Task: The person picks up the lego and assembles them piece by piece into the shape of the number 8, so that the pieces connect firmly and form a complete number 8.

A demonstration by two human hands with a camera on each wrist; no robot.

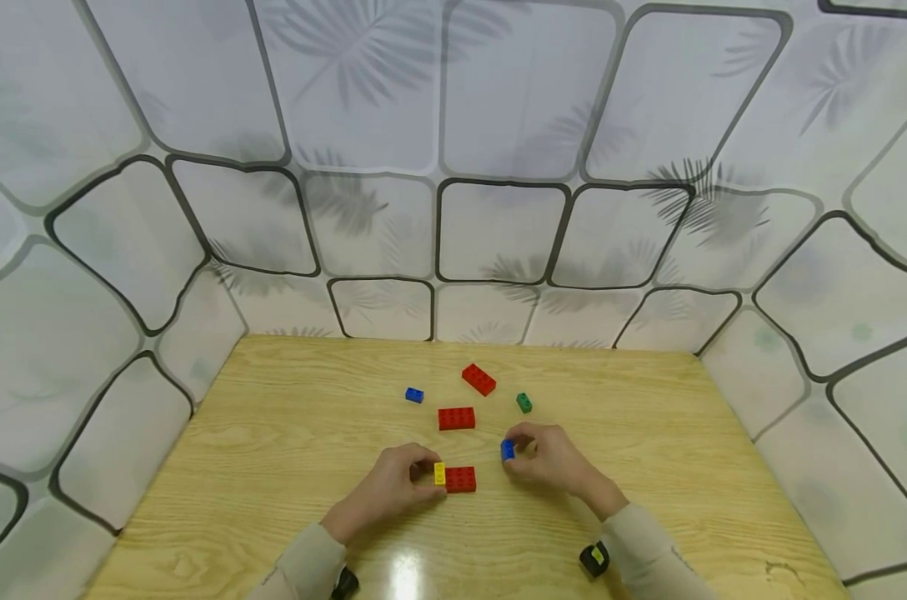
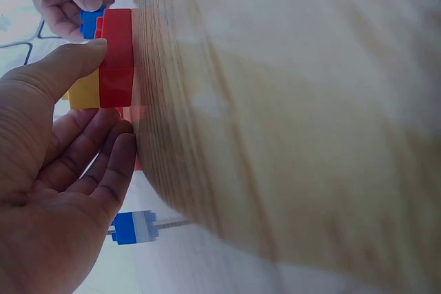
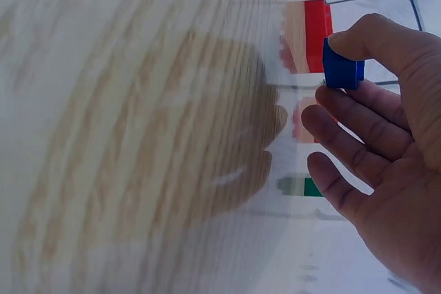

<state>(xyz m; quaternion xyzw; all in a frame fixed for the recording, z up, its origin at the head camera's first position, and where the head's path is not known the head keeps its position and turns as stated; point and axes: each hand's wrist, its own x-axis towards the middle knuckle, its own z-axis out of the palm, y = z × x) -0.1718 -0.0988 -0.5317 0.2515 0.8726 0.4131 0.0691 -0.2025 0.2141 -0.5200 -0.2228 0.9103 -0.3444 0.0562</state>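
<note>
My left hand pinches a red toy building brick between thumb and fingers at its left end. A small yellow brick sits across that end, on top of the red one; the left wrist view shows the yellow brick seated against the studded side of the red brick. To the right, my right hand holds a blue brick by its ends. In the right wrist view the thumb and index finger pinch this blue brick, and the other fingers are loosely bent.
Farther back on the wooden table lie a red brick and a second, angled red brick. A small blue brick lies to their left, a small green brick to their right. Patterned fabric walls enclose the table's back and sides.
</note>
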